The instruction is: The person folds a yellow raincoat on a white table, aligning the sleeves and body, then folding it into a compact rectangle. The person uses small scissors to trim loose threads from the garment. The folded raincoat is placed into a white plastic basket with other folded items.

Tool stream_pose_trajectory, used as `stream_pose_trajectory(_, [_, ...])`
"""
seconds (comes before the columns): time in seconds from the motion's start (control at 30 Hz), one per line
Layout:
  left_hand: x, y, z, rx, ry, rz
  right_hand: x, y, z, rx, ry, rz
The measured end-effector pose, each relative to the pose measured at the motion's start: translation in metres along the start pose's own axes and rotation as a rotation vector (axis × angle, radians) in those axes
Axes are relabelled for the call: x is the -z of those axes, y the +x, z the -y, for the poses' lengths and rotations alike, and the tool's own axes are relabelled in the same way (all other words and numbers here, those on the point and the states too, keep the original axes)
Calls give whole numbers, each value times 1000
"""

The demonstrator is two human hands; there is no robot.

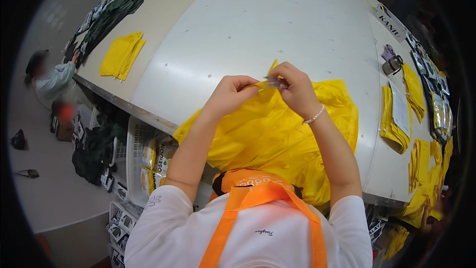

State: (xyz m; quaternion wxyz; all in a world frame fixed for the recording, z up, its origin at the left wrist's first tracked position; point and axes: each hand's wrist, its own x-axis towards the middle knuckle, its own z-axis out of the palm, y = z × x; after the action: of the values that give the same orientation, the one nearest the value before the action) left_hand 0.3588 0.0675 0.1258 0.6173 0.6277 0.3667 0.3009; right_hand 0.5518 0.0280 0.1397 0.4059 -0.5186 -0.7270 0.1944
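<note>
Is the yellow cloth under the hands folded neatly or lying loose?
Loose. The yellow cloth lies crumpled in a heap over the table edge, while the left hand and right hand pinch one corner up.

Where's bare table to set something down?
Bare: the white table beyond both hands, up to the far edge. Some room left of the yellow fabric. Crowded: right edge, with yellow stacks, and the far-left folded pile.

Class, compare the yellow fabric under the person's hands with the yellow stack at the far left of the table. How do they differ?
The yellow fabric lies loose and crumpled; the yellow stack is folded flat. The fabric is pinched by the left hand and right hand; the stack lies untouched. The fabric looks larger. Both are the same bright yellow.
</note>
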Motion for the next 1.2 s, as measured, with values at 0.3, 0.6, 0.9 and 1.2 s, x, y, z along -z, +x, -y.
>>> stream_pose_trajectory(0.3, [27, -1, 8, 88, -7, 154, 36, 12, -7, -161, 141, -311])
stream_pose_trajectory(0.6, [26, 11, 4, -9, -417, 39, -15, -12, -48, -248, 390, 62])
stream_pose_trajectory(0.9, [23, 16, 2, -25, 224, -91, -22, 14, -44, -396, 533, 32])
stream_pose_trajectory(1.2, [-16, 43, -6, 119, -48, -87, 1, 5, -36, -354, 531, -360])
